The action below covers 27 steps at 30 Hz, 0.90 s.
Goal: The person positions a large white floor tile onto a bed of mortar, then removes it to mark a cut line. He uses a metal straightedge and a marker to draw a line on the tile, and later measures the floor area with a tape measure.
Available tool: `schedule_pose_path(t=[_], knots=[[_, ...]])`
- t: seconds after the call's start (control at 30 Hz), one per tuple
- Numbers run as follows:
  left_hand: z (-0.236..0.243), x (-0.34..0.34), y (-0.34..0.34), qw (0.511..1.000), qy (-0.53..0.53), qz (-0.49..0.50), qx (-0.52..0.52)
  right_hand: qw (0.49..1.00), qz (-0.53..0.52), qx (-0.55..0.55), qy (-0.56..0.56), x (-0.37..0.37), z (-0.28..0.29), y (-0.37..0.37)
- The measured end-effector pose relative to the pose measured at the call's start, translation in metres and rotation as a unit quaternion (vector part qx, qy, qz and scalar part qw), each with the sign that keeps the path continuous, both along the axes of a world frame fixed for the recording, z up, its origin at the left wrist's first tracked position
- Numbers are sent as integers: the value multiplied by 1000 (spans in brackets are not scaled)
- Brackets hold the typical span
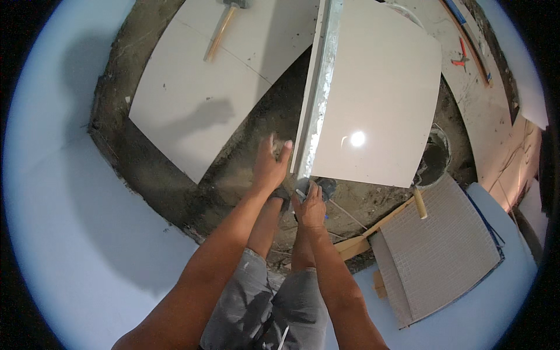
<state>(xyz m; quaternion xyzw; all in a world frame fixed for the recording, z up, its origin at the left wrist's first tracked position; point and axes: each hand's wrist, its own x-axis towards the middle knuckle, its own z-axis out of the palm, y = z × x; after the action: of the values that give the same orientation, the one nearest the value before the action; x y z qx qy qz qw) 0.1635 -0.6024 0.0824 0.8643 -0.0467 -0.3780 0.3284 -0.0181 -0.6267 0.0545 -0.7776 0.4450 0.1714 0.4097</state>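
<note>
A long silvery metal bar (319,93) runs over a large glossy pale tile (379,116) near its left edge, beside a thin pale strip. My right hand (312,207) grips the bar's near end, just below the tile's front edge. My left hand (271,163) is open just left of the bar, thumb and fingers apart over dark, rough mortar floor (256,128). Beneath and beside my right hand is a dark shape that I cannot make out, partly hidden.
Another large pale tile (175,111) lies left, carrying a mallet (221,29). At right are a bucket (440,146) with a wooden-handled tool (421,204), stacked textured tiles (437,245), red pliers (459,58) and a long blue-and-brown tool (464,32). Pale blue walls (64,175) surround the floor.
</note>
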Motion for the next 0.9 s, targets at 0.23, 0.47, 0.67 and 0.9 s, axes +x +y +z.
schedule_pose_path(t=[0.23,0.47,0.67,0.9], knots=[[-39,-91,83,985,121,61,109,990,-17,-86,-110,32,29,-84],[22,-46,31,945,303,-25,119,997,-18,-72,4,164,-10,-185],[-39,-77,52,960,275,40,35,995,21,-65,78,216,-23,-188],[-43,-98,51,966,229,106,59,996,43,-61,53,212,-29,-182]])
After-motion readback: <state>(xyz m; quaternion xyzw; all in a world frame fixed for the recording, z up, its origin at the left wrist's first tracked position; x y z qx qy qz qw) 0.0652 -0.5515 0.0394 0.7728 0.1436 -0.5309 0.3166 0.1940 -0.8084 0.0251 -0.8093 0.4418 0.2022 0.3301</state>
